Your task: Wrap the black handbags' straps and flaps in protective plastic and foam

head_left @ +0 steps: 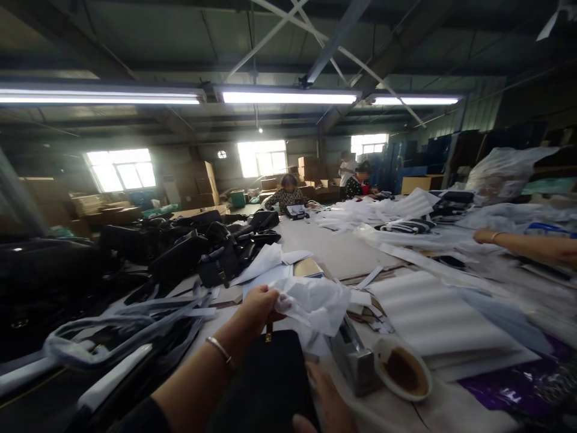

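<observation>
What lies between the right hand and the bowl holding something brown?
A grey metallic object, its kind unclear, sits between the right hand and the bowl, in the head view.

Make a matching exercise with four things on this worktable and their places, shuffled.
Things:
1. Crumpled thin white sheet
2. Black rounded case with gold-coloured pull
3. White bowl with brown contents
4. Glossy purple plastic

Places:
A. Right beside the grey metal object
B. Toward the picture's lower right corner
C. In the left hand
D. Between the left forearm and the right hand

Pairs: 1-C, 2-D, 3-A, 4-B
</observation>
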### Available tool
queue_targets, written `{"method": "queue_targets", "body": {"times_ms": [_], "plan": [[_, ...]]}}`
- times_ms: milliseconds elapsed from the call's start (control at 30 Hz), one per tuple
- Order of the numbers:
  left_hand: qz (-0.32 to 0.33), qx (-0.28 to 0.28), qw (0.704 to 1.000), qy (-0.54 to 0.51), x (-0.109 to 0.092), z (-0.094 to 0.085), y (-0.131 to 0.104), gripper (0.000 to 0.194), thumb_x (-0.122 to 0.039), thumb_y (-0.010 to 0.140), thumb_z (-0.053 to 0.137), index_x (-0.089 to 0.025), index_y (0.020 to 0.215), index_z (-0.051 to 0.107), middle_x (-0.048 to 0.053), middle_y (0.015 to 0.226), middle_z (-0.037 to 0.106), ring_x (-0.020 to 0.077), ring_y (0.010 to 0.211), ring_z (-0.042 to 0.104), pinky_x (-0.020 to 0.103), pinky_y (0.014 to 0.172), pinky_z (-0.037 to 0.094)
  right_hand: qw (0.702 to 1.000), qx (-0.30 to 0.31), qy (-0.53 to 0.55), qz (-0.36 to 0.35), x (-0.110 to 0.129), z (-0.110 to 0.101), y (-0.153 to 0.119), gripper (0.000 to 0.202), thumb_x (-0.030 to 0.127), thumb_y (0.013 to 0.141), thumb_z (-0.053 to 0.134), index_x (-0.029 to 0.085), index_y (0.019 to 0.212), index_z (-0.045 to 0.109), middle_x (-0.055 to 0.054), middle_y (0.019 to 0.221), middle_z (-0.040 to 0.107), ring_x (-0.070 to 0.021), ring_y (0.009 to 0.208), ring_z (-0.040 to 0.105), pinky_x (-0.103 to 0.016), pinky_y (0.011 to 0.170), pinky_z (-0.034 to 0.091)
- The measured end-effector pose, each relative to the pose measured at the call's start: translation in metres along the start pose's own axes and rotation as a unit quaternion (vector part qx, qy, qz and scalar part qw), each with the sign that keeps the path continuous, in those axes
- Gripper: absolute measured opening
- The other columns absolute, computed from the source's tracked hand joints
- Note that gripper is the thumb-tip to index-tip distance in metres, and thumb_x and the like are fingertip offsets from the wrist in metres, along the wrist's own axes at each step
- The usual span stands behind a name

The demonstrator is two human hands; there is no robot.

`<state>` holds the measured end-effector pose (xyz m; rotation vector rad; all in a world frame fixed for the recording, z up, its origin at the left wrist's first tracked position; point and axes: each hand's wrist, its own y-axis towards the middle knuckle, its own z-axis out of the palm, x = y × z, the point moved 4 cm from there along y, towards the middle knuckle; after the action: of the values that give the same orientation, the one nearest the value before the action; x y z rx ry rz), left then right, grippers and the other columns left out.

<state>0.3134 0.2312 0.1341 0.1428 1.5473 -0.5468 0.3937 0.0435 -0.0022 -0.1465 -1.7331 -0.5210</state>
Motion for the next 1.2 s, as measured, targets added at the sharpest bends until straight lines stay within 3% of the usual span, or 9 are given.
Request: {"method": "queue_targets", "body": {"times_ms": [133,233,367,500,633,733,900,1067,1200], "plan": [[-0.028,0.006,0.999,-0.023,0.014,-0.042,-0.073,0.016,-0.014,0.071,0.070,-0.012,0.085,0.063,0.009,0.078,0.073,0.0212,0.066,0.070,0.036,0.065,0.061,0.921,0.034,0.337,0.194,0.040,-0.016,0.009,0.075,0.073,0.078,0.065,0.022,0.134,0.060,-0.016,0.136,0.064,-0.0350,0.124,0.061,-0.048,0.099,0.051],[-0.050,-0.007,0.998,-0.034,0.033,-0.066,-0.117,0.020,-0.017,0.066,0.071,-0.013,0.084,0.063,0.008,0.075,0.073,0.0208,0.065,0.070,0.035,0.064,0.060,0.877,0.039,0.390,0.278,0.058,-0.008,0.009,0.063,0.062,0.076,0.073,0.017,0.120,0.066,-0.013,0.113,0.075,-0.0299,0.102,0.071,-0.041,0.085,0.056],[-0.061,-0.038,0.997,-0.024,0.050,-0.100,-0.161,0.021,-0.023,0.064,0.071,-0.016,0.080,0.059,0.001,0.066,0.068,0.0153,0.056,0.063,0.027,0.054,0.055,0.907,0.026,0.304,0.289,0.062,0.002,0.000,0.040,0.035,0.063,0.085,0.014,0.095,0.070,-0.005,0.077,0.075,-0.0211,0.069,0.070,-0.030,0.066,0.055],[-0.079,-0.063,0.995,-0.001,0.063,-0.132,-0.206,0.024,-0.027,0.065,0.072,-0.018,0.077,0.053,-0.005,0.062,0.061,0.0103,0.050,0.057,0.021,0.046,0.047,0.950,0.079,0.165,0.253,0.069,-0.002,-0.011,0.032,0.043,0.073,0.077,0.014,0.087,0.071,0.000,0.058,0.064,-0.0136,0.048,0.055,-0.024,0.045,0.042],[-0.120,-0.005,0.990,0.079,0.081,-0.146,-0.245,0.023,-0.023,0.068,0.066,-0.018,0.087,0.054,-0.003,0.061,0.064,0.0113,0.043,0.055,0.020,0.039,0.042,0.964,0.109,0.022,0.241,0.073,-0.004,-0.011,0.036,0.046,0.074,0.069,0.015,0.093,0.071,0.001,0.055,0.063,-0.0141,0.042,0.050,-0.024,0.038,0.033],[-0.136,0.028,0.986,0.089,0.080,-0.152,-0.257,0.038,-0.026,0.069,0.069,-0.018,0.105,0.057,0.003,0.080,0.072,0.0194,0.063,0.069,0.022,0.043,0.049,0.970,0.119,-0.059,0.204,0.077,0.002,-0.007,0.033,0.041,0.073,0.064,0.016,0.093,0.070,0.000,0.060,0.066,-0.0168,0.050,0.056,-0.026,0.045,0.039],[-0.140,0.023,0.988,0.061,0.057,-0.153,-0.239,0.076,-0.065,0.076,0.067,-0.017,0.132,0.046,0.014,0.111,0.070,0.0299,0.086,0.073,0.032,0.055,0.057,0.972,0.144,-0.169,0.079,0.096,0.009,-0.006,0.022,0.032,0.077,0.061,0.017,0.091,0.070,-0.001,0.071,0.070,-0.0197,0.067,0.063,-0.028,0.062,0.047],[-0.005,0.003,0.981,0.194,0.047,-0.131,-0.226,0.043,-0.031,0.074,0.073,-0.016,0.113,0.060,0.009,0.100,0.073,0.0259,0.093,0.071,0.029,0.073,0.056,0.972,0.155,-0.169,0.060,0.098,0.004,-0.007,0.029,0.031,0.081,0.061,0.018,0.106,0.067,-0.003,0.084,0.074,-0.0217,0.077,0.066,-0.030,0.072,0.050],[-0.030,-0.024,0.974,0.222,0.069,-0.139,-0.232,0.060,-0.022,0.072,0.064,-0.013,0.130,0.051,-0.002,0.074,0.065,0.0164,0.056,0.062,0.024,0.046,0.045,0.973,0.177,-0.125,0.080,0.089,-0.005,-0.003,0.032,0.030,0.082,0.060,0.017,0.111,0.063,-0.003,0.083,0.073,-0.0220,0.077,0.067,-0.029,0.071,0.051]]}}
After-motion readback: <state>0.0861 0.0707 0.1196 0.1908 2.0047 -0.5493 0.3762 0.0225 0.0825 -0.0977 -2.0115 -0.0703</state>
